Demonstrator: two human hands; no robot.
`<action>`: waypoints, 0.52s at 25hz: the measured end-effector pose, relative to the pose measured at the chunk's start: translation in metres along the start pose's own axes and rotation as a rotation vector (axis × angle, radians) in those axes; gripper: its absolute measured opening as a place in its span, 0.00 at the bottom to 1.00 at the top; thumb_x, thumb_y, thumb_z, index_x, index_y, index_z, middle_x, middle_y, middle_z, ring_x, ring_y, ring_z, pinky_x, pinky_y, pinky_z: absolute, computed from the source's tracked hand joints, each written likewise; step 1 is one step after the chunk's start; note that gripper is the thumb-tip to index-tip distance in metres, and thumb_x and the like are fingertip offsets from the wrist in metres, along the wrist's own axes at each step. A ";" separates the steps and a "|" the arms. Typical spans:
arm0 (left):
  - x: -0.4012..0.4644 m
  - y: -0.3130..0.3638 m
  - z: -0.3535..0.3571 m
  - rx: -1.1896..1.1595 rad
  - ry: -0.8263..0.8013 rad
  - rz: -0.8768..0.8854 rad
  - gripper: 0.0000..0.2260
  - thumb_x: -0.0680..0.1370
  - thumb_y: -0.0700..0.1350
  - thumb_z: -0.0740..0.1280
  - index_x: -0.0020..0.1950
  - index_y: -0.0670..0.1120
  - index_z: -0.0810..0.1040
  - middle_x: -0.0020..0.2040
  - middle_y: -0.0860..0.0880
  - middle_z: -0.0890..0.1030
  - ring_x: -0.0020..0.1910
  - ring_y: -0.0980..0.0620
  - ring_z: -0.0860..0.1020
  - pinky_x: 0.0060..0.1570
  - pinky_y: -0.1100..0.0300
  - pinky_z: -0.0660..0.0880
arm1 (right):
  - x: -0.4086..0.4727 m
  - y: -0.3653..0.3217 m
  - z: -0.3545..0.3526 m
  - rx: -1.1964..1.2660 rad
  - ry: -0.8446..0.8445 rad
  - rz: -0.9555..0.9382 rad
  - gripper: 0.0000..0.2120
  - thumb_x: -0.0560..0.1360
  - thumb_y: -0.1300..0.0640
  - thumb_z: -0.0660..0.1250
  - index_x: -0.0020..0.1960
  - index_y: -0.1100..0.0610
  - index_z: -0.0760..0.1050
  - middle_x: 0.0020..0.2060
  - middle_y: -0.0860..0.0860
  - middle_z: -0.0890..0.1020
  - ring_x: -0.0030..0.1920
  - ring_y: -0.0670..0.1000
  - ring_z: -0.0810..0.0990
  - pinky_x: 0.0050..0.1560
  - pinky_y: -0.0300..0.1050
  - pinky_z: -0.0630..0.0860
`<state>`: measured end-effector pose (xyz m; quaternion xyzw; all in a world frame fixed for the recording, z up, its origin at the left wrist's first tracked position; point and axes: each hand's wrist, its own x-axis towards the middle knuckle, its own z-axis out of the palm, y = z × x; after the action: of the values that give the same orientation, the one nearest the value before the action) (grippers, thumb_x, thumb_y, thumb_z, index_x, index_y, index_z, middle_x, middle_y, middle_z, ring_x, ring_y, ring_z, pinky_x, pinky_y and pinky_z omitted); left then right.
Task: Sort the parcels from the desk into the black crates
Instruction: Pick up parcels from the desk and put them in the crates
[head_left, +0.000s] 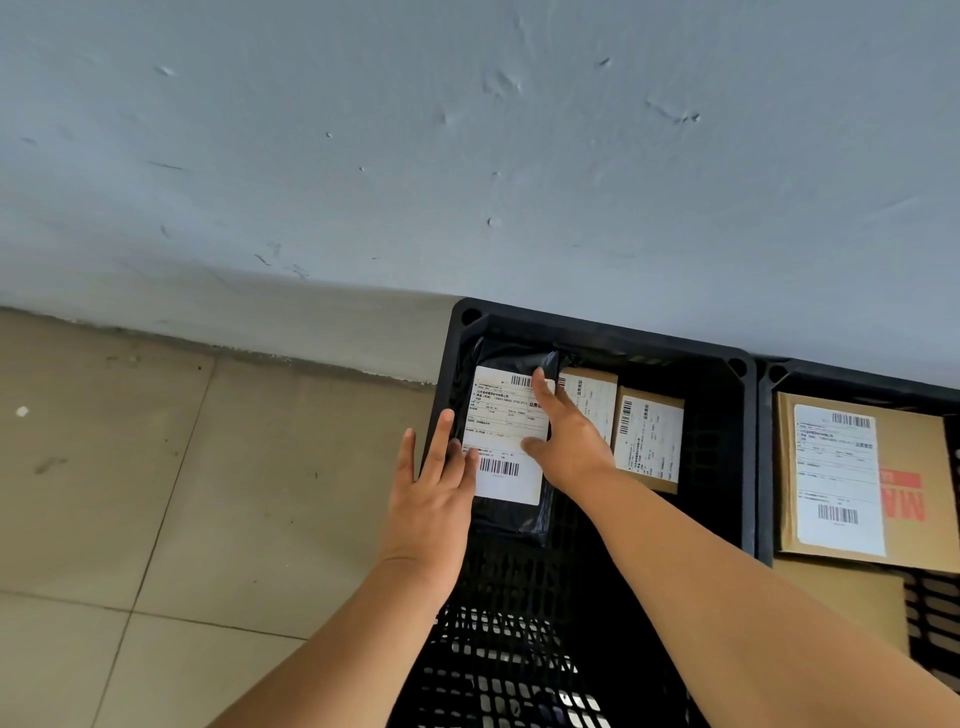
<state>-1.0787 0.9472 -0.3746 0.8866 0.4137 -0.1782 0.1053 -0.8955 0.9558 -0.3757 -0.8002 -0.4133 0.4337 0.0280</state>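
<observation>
A black plastic-wrapped parcel (506, 421) with a white shipping label lies in the far left corner of a black crate (597, 340). My left hand (434, 493) rests flat at the parcel's left edge, fingers spread. My right hand (563, 434) lies on the label's right side, fingers apart, not gripping. Two small cardboard parcels (649, 441) stand to the right of it in the same crate. A second black crate (831, 376) to the right holds a large cardboard box (909, 499) with a label.
Both crates stand on the floor against a grey-blue wall (467, 156). Beige floor tiles (182, 493) spread out to the left of the crates. The near part of the left crate shows its bare mesh bottom (509, 665).
</observation>
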 end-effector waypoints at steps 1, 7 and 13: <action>-0.001 0.000 -0.001 0.000 -0.002 -0.003 0.32 0.79 0.49 0.62 0.77 0.43 0.50 0.77 0.44 0.54 0.65 0.40 0.19 0.60 0.39 0.21 | -0.001 0.000 -0.003 0.003 -0.017 -0.007 0.41 0.78 0.59 0.65 0.76 0.36 0.41 0.76 0.48 0.60 0.57 0.52 0.78 0.45 0.48 0.81; -0.008 0.006 -0.024 0.033 -0.052 0.011 0.37 0.78 0.50 0.63 0.77 0.41 0.43 0.78 0.40 0.43 0.67 0.39 0.23 0.66 0.39 0.26 | -0.036 0.013 -0.005 0.115 0.039 0.048 0.37 0.77 0.65 0.60 0.77 0.42 0.48 0.72 0.52 0.66 0.46 0.50 0.78 0.34 0.40 0.74; -0.034 0.006 -0.066 0.069 -0.045 0.038 0.37 0.78 0.54 0.62 0.78 0.47 0.43 0.78 0.41 0.43 0.74 0.40 0.32 0.69 0.40 0.32 | -0.114 0.051 -0.013 0.363 0.031 0.183 0.28 0.78 0.64 0.62 0.75 0.48 0.60 0.70 0.51 0.70 0.68 0.50 0.71 0.45 0.33 0.73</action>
<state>-1.0785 0.9419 -0.3001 0.8932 0.3878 -0.2104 0.0874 -0.8857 0.8489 -0.3115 -0.8228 -0.2534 0.4895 0.1387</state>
